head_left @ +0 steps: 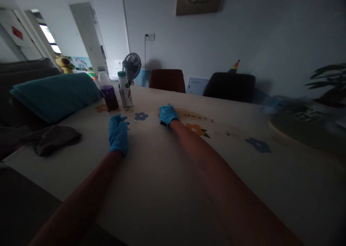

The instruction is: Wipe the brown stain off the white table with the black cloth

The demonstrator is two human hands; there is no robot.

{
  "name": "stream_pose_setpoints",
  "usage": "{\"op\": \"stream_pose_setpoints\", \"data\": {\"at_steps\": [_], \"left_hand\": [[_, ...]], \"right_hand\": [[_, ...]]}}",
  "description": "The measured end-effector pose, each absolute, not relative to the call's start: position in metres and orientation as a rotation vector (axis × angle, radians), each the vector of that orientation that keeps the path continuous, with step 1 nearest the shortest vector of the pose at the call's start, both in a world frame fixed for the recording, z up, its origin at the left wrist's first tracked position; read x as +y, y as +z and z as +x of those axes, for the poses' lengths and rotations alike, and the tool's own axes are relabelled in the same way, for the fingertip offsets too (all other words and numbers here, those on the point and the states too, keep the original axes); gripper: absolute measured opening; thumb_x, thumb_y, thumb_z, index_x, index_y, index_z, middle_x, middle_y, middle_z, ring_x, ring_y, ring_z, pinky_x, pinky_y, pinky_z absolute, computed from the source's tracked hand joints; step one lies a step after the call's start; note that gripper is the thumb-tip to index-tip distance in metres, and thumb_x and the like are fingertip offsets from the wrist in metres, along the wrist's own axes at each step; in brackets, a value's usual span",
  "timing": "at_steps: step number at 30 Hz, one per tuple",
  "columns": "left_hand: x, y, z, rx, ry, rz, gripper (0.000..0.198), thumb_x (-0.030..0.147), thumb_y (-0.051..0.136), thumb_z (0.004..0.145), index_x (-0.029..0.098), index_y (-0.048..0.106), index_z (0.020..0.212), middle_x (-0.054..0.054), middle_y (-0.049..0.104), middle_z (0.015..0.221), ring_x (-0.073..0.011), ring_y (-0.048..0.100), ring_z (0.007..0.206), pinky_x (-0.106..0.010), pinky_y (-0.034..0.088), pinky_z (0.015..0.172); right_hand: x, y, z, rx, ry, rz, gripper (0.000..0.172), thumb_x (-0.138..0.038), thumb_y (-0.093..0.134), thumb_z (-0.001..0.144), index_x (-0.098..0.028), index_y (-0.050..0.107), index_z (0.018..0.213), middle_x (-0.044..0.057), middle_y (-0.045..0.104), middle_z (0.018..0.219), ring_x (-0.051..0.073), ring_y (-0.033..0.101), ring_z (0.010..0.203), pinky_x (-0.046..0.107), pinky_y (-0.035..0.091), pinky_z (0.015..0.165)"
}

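two blue-gloved hands are over the pale desk point(162, 177). the left hand point(118, 134) is loosely released, fingers slightly curled, with nothing visible in it; it is nearest two bottles, a purple-labelled bottle point(108, 92) and a white bottle point(124, 91). the right hand point(168, 115) lies palm down over one dark thing point(163, 123), which is on the desk mostly hidden beneath it; i cannot tell whether the fingers grip it. one grey cloth point(56, 138) lies at the desk's left edge; one fan point(132, 66) shows behind the bottles.
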State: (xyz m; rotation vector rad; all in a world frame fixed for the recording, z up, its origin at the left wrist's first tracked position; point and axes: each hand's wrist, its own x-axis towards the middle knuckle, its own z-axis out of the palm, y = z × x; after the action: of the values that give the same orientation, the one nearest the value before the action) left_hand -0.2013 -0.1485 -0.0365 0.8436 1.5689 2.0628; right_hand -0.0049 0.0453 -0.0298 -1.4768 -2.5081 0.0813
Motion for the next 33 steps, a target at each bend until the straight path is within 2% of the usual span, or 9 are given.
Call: {"op": "stream_pose_setpoints", "data": {"at_steps": [9,12,28,33], "left_hand": [[-0.15,-0.03,-0.198,1.593,2.03,0.753,0.039,0.01,0.058,0.078,0.021,0.062,0.115,-0.007,0.076,0.117,-0.0177,0.069,0.084,-0.024,0.053,0.069],[-0.15,-0.032,-0.198,1.58,2.031,0.781,0.041,0.01,0.058,0.076,0.021,0.062,0.116,-0.008,0.075,0.118,-0.0185,0.07,0.087,-0.025,0.054,0.072],[-0.151,-0.03,-0.193,1.643,1.976,0.831,0.037,0.004,0.059,0.084,0.021,0.064,0.116,-0.008,0.078,0.12,-0.0186,0.071,0.086,-0.026,0.057,0.073],[-0.151,-0.028,-0.192,1.652,1.978,0.81,0.038,0.004,0.058,0.082,0.021,0.064,0.117,-0.008,0.078,0.121,-0.0165,0.072,0.087,-0.021,0.057,0.068]], "right_hand": [[0.047,-0.031,0.052,-2.412,0.07,-1.653,0.041,-0.047,0.08,0.113,-0.022,0.077,0.146,0.013,0.076,0.153,0.03,0.076,0.132,0.055,0.068,0.112],[0.046,-0.029,0.076,-2.358,0.052,-1.68,0.044,-0.047,0.08,0.113,-0.022,0.075,0.149,0.013,0.075,0.154,0.031,0.076,0.133,0.056,0.067,0.113],[0.063,-0.035,0.177,-2.184,0.08,-1.77,0.044,-0.047,0.08,0.113,-0.022,0.075,0.15,0.014,0.074,0.156,0.031,0.075,0.136,0.057,0.066,0.115],[0.059,-0.038,0.199,-2.089,0.037,-1.792,0.047,-0.047,0.08,0.113,-0.022,0.074,0.152,0.014,0.072,0.159,0.032,0.074,0.139,0.059,0.065,0.117]]}}
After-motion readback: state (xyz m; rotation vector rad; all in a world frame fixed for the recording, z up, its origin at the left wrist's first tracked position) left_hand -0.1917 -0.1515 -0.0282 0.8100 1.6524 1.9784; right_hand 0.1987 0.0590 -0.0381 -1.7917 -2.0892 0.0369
